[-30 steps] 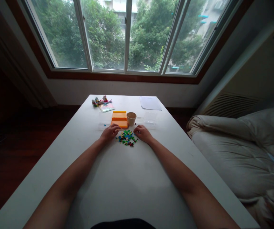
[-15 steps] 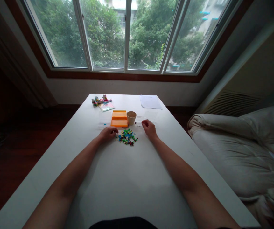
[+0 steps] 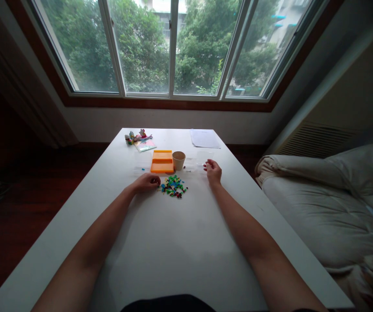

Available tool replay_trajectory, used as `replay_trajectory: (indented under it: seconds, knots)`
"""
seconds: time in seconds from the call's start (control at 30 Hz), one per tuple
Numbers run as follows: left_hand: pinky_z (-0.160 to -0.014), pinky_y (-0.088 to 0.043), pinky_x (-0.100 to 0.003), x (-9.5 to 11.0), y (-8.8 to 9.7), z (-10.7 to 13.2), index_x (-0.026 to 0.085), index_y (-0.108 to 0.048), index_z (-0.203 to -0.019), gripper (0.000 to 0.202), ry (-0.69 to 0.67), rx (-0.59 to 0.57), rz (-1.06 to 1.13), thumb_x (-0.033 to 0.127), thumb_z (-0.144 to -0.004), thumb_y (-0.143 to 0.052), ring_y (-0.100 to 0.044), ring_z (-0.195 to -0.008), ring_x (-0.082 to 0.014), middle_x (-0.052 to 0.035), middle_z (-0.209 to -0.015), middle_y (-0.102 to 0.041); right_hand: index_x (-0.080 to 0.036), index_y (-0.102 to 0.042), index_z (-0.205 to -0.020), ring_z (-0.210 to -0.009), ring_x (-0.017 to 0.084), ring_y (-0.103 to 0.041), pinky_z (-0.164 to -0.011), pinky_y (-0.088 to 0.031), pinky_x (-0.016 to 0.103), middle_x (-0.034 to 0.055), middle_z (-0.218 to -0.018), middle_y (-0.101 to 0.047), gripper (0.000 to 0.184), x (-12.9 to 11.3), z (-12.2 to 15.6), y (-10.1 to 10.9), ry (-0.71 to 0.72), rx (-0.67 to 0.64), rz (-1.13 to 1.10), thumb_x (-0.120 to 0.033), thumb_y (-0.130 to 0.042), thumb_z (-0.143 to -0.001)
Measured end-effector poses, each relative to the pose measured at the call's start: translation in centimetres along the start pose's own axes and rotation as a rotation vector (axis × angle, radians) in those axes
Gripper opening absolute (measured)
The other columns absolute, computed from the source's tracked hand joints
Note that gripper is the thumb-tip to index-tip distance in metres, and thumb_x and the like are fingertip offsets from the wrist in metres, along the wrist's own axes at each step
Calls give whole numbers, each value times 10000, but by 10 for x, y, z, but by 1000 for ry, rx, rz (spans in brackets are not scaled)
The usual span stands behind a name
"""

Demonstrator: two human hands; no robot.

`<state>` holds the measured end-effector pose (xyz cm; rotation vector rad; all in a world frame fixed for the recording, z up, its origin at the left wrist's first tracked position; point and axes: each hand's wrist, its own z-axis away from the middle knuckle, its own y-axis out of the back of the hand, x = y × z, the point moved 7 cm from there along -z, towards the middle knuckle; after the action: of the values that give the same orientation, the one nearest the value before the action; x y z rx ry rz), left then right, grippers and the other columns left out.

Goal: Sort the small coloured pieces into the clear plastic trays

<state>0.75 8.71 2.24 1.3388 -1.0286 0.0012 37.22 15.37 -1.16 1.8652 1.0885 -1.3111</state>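
Note:
A loose pile of small coloured building bricks (image 3: 173,186), mostly green and blue with some dark red and yellow, lies on the white table. My left hand (image 3: 146,182) rests at the pile's left edge, fingers curled and pinched together; what they hold, if anything, is too small to make out. My right hand (image 3: 213,172) is at the right, beside a clear plastic tray (image 3: 205,155), with thumb and fingertips close together. Whatever may be between those fingertips cannot be made out. Behind the pile stand an orange plastic tray (image 3: 162,161) and a brown paper cup (image 3: 179,160).
Another clear tray (image 3: 143,161) with a small blue piece lies left of the orange one. Farther back are small brick figures (image 3: 137,136), a printed booklet (image 3: 145,145) and white paper sheets (image 3: 205,138). A beige sofa (image 3: 322,199) stands right of the white table (image 3: 173,247).
My right hand has moved to the right, away from the cup and toward the clear tray, turning more upright. My left hand has barely shifted at the pile's edge.

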Motion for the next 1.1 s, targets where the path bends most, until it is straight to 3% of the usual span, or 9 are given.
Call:
replay_trajectory:
  seconds: [0.2, 0.37, 0.53, 0.77, 1.1]
  knots:
    - [-630, -411, -234, 3, 3, 1, 202, -737, -861, 205, 0, 40, -23, 293, -793, -566, -538, -665, -130, 0, -740, -638, -183, -573, -1254, -804, 173, -712, -678, -599, 306, 114, -1186, -653, 469, -4, 3, -3, -10, -37, 12, -404, -536, -843]
    - [-640, -420, -237, 2, 3, 0, 202, -731, -868, 198, 35, 102, -68, 305, -801, -576, -554, -674, -138, -5, -753, -661, -179, -632, -1120, -763, 177, -699, -650, -573, 294, 85, -1028, -699, 380, -16, 12, -7, 24, -80, 114, -422, -531, -846]
    - [-623, -395, -242, 2, 1, -3, 211, -726, -868, 181, 72, 158, -161, 294, -808, -577, -548, -656, -139, -4, -748, -663, -191, -688, -985, -734, 180, -687, -732, -557, 315, 43, -847, -718, 277, -34, 29, -25, 126, -249, 237, -375, -520, -863]
    - [-592, -357, -250, 3, -1, -5, 217, -713, -869, 165, 101, 218, -246, 270, -818, -565, -540, -662, -149, -23, -776, -666, -206, -717, -973, -714, 174, -671, -721, -532, 306, 18, -772, -711, 238, -49, 50, -46, 248, -446, 313, -289, -522, -868]
    - [-635, -410, -240, 1, -1, -4, 222, -710, -886, 154, 57, 198, -191, 252, -807, -581, -539, -669, -140, -6, -759, -645, -215, -728, -977, -707, 168, -663, -716, -529, 298, 16, -768, -717, 232, -48, 53, -51, 258, -501, 339, -258, -528, -867]
